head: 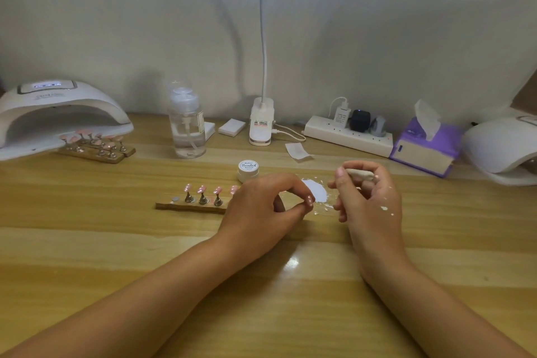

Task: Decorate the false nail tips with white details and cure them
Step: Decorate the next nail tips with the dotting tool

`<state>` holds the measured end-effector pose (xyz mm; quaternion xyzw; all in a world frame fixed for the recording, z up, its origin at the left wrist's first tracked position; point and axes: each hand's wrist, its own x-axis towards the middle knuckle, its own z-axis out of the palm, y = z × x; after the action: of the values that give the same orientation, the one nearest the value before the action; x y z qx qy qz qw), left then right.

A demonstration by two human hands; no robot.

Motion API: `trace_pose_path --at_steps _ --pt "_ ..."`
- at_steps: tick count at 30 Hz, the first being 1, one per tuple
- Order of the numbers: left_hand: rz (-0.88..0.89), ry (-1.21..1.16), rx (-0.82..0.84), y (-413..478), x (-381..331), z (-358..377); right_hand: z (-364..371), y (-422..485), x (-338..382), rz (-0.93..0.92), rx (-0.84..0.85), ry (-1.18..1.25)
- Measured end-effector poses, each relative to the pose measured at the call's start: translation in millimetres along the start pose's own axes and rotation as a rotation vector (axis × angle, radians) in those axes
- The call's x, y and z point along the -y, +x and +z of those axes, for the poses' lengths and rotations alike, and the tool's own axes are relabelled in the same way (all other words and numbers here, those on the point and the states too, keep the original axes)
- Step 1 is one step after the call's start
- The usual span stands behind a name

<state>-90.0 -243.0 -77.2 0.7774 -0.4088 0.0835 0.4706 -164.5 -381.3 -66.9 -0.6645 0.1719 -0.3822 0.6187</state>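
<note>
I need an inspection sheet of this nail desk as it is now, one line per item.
Surface: wooden table, white paint smear beside the hands.
Job's things: nail stand with pink tips; gel jar, lid on; curing lamp, two more stands at its mouth.
Clutter: pump bottle, tissue pack, loose wipe.
Hands: left hand pinches a small pink piece, probably a tip; right hand grips a pale tool.
Cables: white lead from clip lamp; power strip with plugs.
Surroundings: grey cloth backdrop; second lamp at right.
</note>
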Motion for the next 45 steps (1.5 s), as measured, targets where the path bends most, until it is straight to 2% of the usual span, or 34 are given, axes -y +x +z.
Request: trace_pose_path --at_steps 12,22,27,37,45 --pt "-0.019 0.047 0.041 0 5 0 -3 9 0 0.186 -0.058 0.124" --pt "-0.071 0.071 0.066 0 6 0 -6 12 3 0.259 -0.031 0.188" --pt "-0.081 0.079 0.094 0 5 0 -6 9 5 0.219 -0.002 0.140" --pt "-0.097 0.144 0.113 -1 1 -2 0 -2 6 0.184 0.174 -0.002" --pt "-0.071 0.223 0.131 -2 -3 -2 -1 1 -4 0.153 0.127 -0.085"
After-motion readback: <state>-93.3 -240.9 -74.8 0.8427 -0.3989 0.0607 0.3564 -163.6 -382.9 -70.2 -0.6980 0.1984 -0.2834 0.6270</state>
